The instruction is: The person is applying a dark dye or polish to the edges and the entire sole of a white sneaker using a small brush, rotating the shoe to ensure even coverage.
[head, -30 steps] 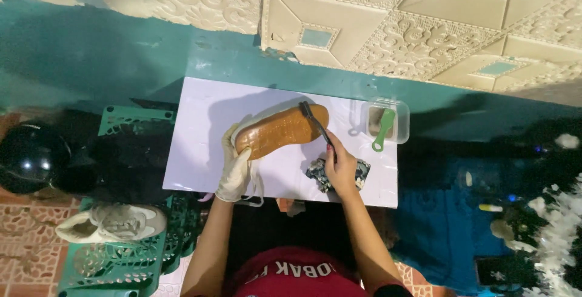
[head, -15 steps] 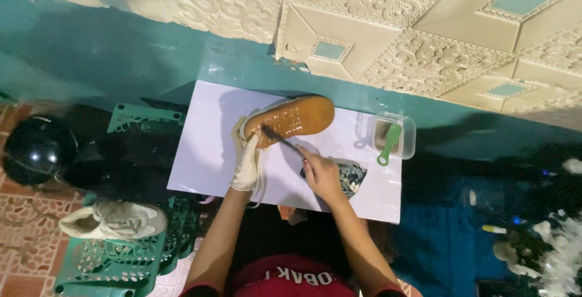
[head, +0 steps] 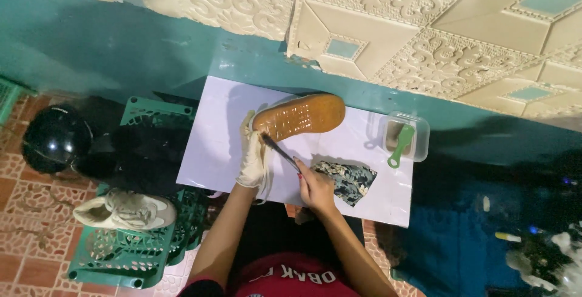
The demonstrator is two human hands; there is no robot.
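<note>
White sheet (head: 212,145) on teal floor; green crate (head: 139,242) w/ pale sneaker (head: 124,210) left, black helmet (head: 56,139) beyond; clear tub (head: 418,128) w/ green brush (head: 401,145) right. Shoe (head: 300,115) sole-up on sheet. Gloved L hand (head: 251,157) closed on shoe heel end; R hand (head: 315,185) pinching thin dark tool (head: 279,151), tip at sole edge; patterned cloth (head: 348,178) beside it

counter: white rectangular board (head: 218,145), set against a teal wall
on counter, far edge: shoe (head: 300,115), tan sole turned up
right end: clear plastic tub (head: 418,128) holding green brush (head: 400,145)
near edge: patterned cloth (head: 351,178), lying flat
</note>
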